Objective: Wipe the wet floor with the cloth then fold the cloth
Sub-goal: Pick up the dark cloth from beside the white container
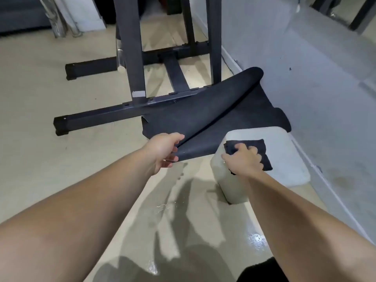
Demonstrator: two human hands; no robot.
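Two bare hands are reaching forward in the head view, each one holding something dark. The left hand point(164, 149) is pinching the near corner of a black rubber mat point(203, 110) between thumb and curled fingers, and it is holding that corner up off the floor, so the mat is curling back over itself toward the far side. The rest of the mat is lying flat against the foot of the pale wall point(305, 98) on the right.

The right hand point(244, 159) is lying palm down on the cloth point(261, 147), its fingers bent and gripping the fabric. The cloth is dark and folded into a small square, and it is sitting on top of a low light-grey block point(289, 157) just beside the wall, not on the floor.

Below and between the forearms, the beige floor point(162, 220) is showing darker damp patches and a bright wet sheen near the right arm. Beyond the mat, a black metal frame point(97, 115) is standing on the floor, with one of its base bars touching the mat's far edge.
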